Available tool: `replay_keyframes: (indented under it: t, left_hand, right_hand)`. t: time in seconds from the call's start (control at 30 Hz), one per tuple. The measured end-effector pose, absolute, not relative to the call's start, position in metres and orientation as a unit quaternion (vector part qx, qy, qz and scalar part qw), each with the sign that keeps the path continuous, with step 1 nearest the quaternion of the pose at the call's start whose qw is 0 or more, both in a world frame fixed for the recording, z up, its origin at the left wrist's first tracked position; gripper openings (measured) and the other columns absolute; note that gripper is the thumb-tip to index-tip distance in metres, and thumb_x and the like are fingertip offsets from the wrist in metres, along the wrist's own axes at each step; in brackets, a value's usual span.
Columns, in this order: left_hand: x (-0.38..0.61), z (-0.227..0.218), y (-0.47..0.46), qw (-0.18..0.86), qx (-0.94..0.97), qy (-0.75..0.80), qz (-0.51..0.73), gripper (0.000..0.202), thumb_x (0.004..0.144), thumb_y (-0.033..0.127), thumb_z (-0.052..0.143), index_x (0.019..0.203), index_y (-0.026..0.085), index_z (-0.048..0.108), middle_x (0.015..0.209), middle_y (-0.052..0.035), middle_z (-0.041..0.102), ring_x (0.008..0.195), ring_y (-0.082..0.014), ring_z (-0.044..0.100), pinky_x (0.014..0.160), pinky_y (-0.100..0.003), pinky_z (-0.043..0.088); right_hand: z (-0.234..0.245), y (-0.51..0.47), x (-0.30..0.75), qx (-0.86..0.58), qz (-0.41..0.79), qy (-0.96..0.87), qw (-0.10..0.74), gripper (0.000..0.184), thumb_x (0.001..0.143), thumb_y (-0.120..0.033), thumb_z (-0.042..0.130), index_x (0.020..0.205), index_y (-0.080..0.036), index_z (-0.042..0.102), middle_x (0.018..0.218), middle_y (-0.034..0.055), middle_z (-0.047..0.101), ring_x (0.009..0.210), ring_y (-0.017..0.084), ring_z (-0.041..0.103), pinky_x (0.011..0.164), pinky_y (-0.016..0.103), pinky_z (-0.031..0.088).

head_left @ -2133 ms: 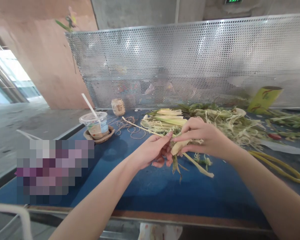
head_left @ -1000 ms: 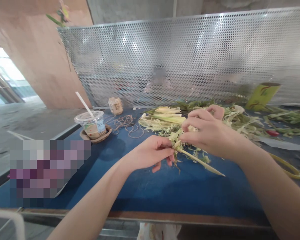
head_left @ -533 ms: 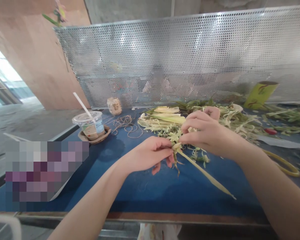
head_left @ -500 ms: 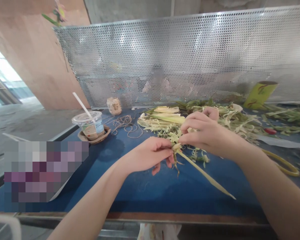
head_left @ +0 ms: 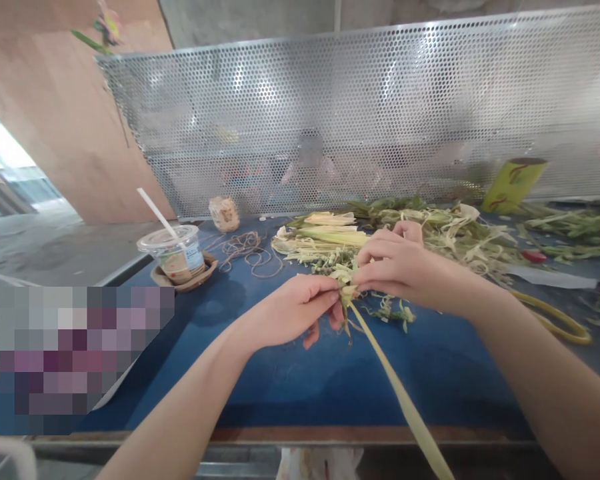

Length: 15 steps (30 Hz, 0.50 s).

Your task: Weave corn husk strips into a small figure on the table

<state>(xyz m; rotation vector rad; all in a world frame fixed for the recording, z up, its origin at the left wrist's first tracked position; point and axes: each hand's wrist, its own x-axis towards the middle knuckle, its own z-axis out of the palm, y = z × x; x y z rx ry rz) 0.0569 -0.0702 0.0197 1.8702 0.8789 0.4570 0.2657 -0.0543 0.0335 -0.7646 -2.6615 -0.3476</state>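
My left hand (head_left: 293, 310) pinches the stem end of a small bundle of leaf strips (head_left: 347, 288) over the blue table (head_left: 290, 380). My right hand (head_left: 397, 267) closes its fingers on the top of the same bundle. A long pale leaf strip (head_left: 405, 407) hangs from the bundle and runs toward me past the table's front edge. Just behind my hands lies a pile of pale and green leaf strips (head_left: 330, 239).
A plastic cup with a straw (head_left: 175, 252) stands on a brown dish at the left, beside loose twine (head_left: 247, 248) and a small jar (head_left: 224, 213). More leaf litter (head_left: 460, 233), a yellow cup (head_left: 513, 183), a yellow hose (head_left: 555, 320) and a perforated metal screen (head_left: 360, 113) lie behind.
The long leaf strip has been pulled out longer and swung toward me, now reaching past the table's front edge. Both hands stay closed on the bundle.
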Motion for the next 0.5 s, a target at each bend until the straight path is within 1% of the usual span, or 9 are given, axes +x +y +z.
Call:
replay_keyframes:
  t: [0.1,0.23,0.33,0.4,0.5]
  left_hand:
    - [0.0568,0.0198,-0.0702,0.488,0.774,0.358,0.185,0.023,0.086,0.029,0.034,0.077,0.015,0.05,0.071,0.0018,0.053,0.037,-0.0025,0.046,0.035,-0.015,0.037]
    - [0.0559,0.0181,-0.0678,0.472,0.781,0.362,0.191,0.022,0.085,0.028,0.037,0.073,0.015,0.049,0.071,0.0017,0.054,0.037,-0.0017,0.046,0.036,-0.014,0.036]
    - [0.0556,0.017,-0.0663,0.475,0.773,0.371,0.198,0.021,0.085,0.029,0.037,0.076,0.015,0.05,0.07,0.0017,0.054,0.035,-0.0017,0.044,0.034,-0.015,0.034]
    - [0.0558,0.0171,-0.0666,0.482,0.765,0.375,0.204,0.02,0.085,0.029,0.037,0.076,0.015,0.049,0.068,0.0021,0.053,0.034,-0.0017,0.043,0.033,-0.014,0.033]
    - [0.0568,0.0183,-0.0685,0.49,0.757,0.375,0.215,0.02,0.084,0.028,0.037,0.073,0.015,0.047,0.066,0.0028,0.052,0.034,-0.0016,0.043,0.032,-0.014,0.034]
  right_hand:
    - [0.032,-0.0549,0.2638,-0.287,-0.12,-0.934,0.176,0.026,0.09,-0.026,0.037,0.075,-0.023,0.059,0.078,0.0007,0.052,0.075,0.014,0.042,0.07,0.032,0.022]
    - [0.0321,-0.0592,0.2597,-0.289,-0.218,-0.923,0.132,0.025,0.087,-0.015,0.039,0.067,-0.018,0.054,0.073,0.0025,0.051,0.073,0.016,0.04,0.065,0.031,0.022]
    - [0.0328,-0.0608,0.2588,-0.283,-0.262,-0.911,0.144,0.024,0.085,-0.012,0.04,0.066,-0.019,0.055,0.073,0.0015,0.054,0.077,0.017,0.043,0.067,0.033,0.021]
    - [0.0322,-0.0596,0.2594,-0.282,-0.262,-0.905,0.178,0.022,0.086,-0.016,0.042,0.073,-0.022,0.059,0.075,0.0008,0.058,0.08,0.017,0.045,0.071,0.035,0.021]
    - [0.0298,-0.0565,0.2608,-0.276,-0.232,-0.91,0.205,0.019,0.087,-0.021,0.043,0.092,-0.023,0.061,0.081,0.0021,0.061,0.082,0.017,0.047,0.072,0.034,0.024]
